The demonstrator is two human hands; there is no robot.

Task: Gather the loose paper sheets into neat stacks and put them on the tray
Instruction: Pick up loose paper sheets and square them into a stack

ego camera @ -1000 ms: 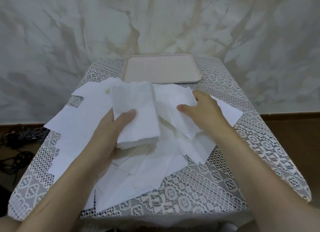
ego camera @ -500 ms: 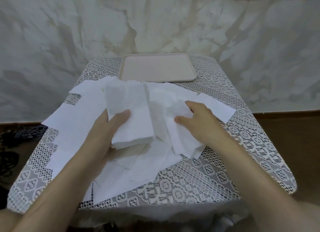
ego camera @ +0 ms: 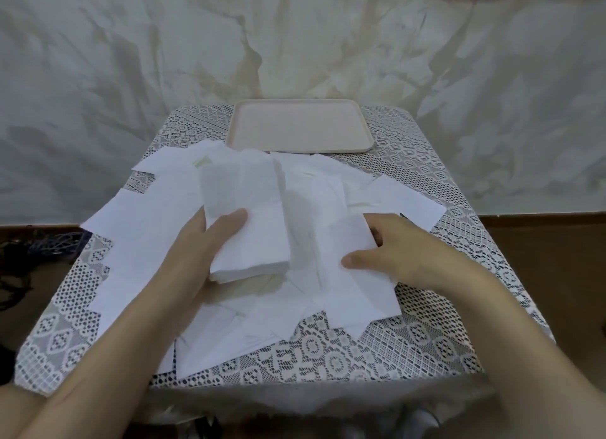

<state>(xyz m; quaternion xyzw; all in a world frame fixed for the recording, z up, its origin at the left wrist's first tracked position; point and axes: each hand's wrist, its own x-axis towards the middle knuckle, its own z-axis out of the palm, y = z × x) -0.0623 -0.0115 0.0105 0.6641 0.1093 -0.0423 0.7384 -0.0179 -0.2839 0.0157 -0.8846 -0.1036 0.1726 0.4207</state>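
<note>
The tray is a pale beige rounded rectangle, smooth and plastic-looking with a low raised rim. It sits at the far end of the surface, which is covered by a white lace cloth with diamond and flower cut-outs.

The loose sheets start right at the tray's near rim. They're thin white rectangles, fanned out and overlapping at all sorts of angles. From there they spread toward the person and out past the tray's left side, with corners reaching the left edge of the surface. One corner also sticks out beyond the tray's right side. Bare lace shows on both sides of the tray and along the near edge of the surface, so there's some room there.

The left hand holds a stack on the near side of the tray, lifted a bit off the pile. Its long edges are roughly squared, and you can see the layers at the near end. The thumb lies flat across the top; the rest of that hand is under the paper, out of sight.

The right hand is below the tray's right half, pinching a single sheet. The thumb presses on top and the fingers curl round the sheet's far edge.
</note>
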